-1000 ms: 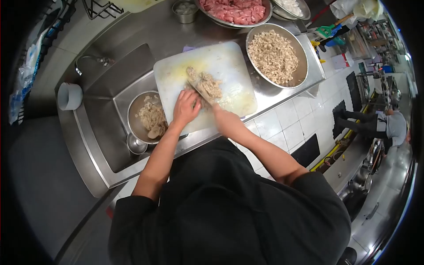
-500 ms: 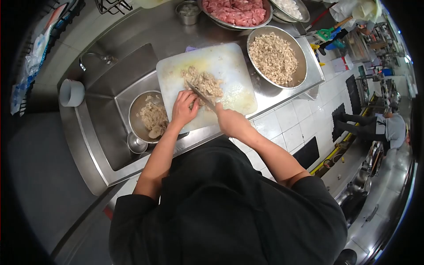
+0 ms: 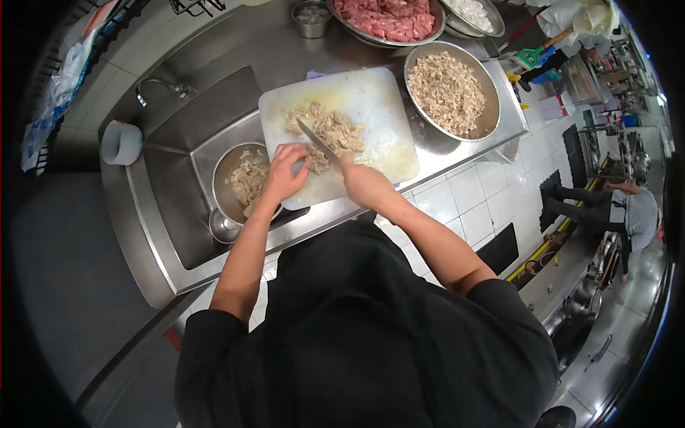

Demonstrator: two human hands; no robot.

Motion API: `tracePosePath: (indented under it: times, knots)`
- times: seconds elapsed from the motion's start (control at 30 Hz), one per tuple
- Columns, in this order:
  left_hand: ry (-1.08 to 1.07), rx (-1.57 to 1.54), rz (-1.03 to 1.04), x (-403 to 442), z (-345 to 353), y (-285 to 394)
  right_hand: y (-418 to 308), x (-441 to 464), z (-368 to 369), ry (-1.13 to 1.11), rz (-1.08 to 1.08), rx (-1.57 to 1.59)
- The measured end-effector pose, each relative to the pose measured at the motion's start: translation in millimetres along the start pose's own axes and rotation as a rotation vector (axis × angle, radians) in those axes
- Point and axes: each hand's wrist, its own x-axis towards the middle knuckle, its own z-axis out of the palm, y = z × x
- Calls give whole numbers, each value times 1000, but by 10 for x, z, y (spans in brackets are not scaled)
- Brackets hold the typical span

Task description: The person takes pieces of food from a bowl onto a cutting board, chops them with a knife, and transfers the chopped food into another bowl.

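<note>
A white cutting board (image 3: 385,93) lies across the sink's edge with a heap of pale brown chopped pieces (image 3: 335,132) on it, perhaps mushroom. My right hand (image 3: 367,187) grips the handle of a knife (image 3: 319,140), its blade slanting up and left over the heap. Just left of the blade, my left hand (image 3: 287,175) rests at the heap's near edge with bent fingers; what lies under the fingertips is hidden. Left of the board, a metal bowl (image 3: 222,167) in the sink holds larger pale pieces, partly covered by my left forearm.
A metal bowl of finely chopped pieces (image 3: 492,118) stands right of the board. Behind are a bowl of raw meat (image 3: 385,20), a small metal cup (image 3: 312,27) and a bowl of white food (image 3: 471,14). A faucet (image 3: 160,84) is left. Another person (image 3: 631,214) stands far right.
My left hand has drawn back slightly left from the heap. The knife has shifted a little left with my right hand. The whole view has moved slightly.
</note>
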Motion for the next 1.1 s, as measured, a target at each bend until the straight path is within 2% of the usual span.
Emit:
tracePosePath:
  times: [0.07,0.2,0.27,0.37,0.47,0.63,0.7,0.77,0.9,1.0,1.07,1.1]
  knots:
    - [-230,-21,18,-20,-84,-18,-78,-119,-53,-53,-2,-11]
    - [-325,26,-3,-12,-43,-36,-121,-199,97,-100,-17,-48]
    - [-363,23,42,-30,-13,-73,-11,-9,432,19,-62,0]
    - [-286,2,76,-82,51,-118,-2,413,607,103,-104,88]
    - [-227,-13,54,-78,59,-80,-34,482,394,86,-142,44]
    - [-203,-6,42,-118,50,-28,-123,-119,199,-19,-65,21]
    - [-211,-2,60,-137,77,-96,-90,-85,333,-72,-19,4]
    - [-215,15,80,-156,91,-120,11,160,698,132,-139,92]
    - [-206,17,103,-83,51,-182,-112,437,441,97,-119,123]
    - [-312,-5,59,-55,-22,-228,9,275,187,126,-133,90]
    - [-235,296,33,143,-114,-92,86,199,-175,112,-12,-121]
    - [-313,318,-18,260,-132,-94,274,293,-238,187,-42,-191]
